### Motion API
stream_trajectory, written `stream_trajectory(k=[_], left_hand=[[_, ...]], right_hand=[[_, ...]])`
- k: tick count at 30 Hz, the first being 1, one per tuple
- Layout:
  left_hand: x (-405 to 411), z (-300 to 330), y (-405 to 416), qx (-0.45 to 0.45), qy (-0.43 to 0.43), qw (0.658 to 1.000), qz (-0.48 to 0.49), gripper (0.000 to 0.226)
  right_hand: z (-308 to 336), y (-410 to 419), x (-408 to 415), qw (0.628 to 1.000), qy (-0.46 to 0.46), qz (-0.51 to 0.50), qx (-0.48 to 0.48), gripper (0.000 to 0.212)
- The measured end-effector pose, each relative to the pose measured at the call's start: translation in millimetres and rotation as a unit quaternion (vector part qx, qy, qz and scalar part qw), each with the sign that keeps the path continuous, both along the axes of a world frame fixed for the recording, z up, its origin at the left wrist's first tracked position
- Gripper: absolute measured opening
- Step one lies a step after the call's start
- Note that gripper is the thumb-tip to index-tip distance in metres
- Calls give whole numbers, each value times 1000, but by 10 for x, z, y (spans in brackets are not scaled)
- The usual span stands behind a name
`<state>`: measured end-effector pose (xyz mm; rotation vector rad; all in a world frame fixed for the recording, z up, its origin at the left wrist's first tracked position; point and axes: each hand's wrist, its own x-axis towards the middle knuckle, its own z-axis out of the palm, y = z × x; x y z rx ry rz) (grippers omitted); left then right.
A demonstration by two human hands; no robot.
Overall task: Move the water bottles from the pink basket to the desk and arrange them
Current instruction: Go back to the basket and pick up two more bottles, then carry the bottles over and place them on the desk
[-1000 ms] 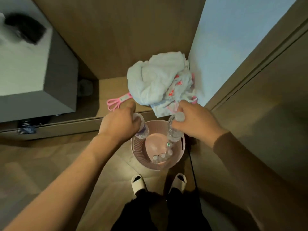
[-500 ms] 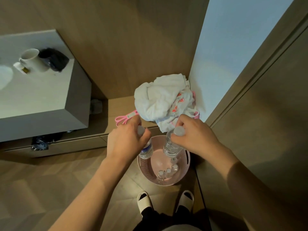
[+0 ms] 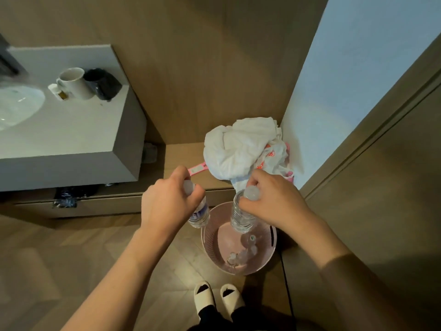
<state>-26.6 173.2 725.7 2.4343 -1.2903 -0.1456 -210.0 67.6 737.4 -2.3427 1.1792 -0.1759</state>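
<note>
My left hand [image 3: 167, 206] grips a clear water bottle [image 3: 199, 215] by its neck, held above the left rim of the pink basket [image 3: 269, 256]. My right hand [image 3: 272, 201] holds a second clear bottle [image 3: 241, 218] by its white cap, hanging over the basket. The round pink basket stands on the wooden floor just ahead of my feet. Several more bottles [image 3: 241, 255] lie at its bottom. The white desk [image 3: 78, 137] is up at the left, well above the floor.
On the desk stand a white mug [image 3: 75, 83], a black cup [image 3: 102, 83] and a white bowl [image 3: 16, 105]. A heap of white cloth [image 3: 241, 146] and a pink hanger [image 3: 196, 168] lie on a low wooden ledge behind the basket. Walls close the right side.
Both hands have lifted their bottles higher out of the basket. My view has tilted up and left, bringing more of the desk, the mug and the bowl into sight.
</note>
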Motion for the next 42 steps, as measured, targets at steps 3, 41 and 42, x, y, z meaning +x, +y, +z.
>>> stream_trajectory(k=[3,41,42], left_hand=[[83,128,216,-12,15,998,68,24],[4489,373,4097,-77,-15,869,489,21],[4658,406,4141,-79,-19,864,497,20]], right_hand=[[69,-4,260,998,1,55,-1,28],[304,3276,6242,882,-32,470,-3,29],[312,3312,6441,880,-33,474,1,28]])
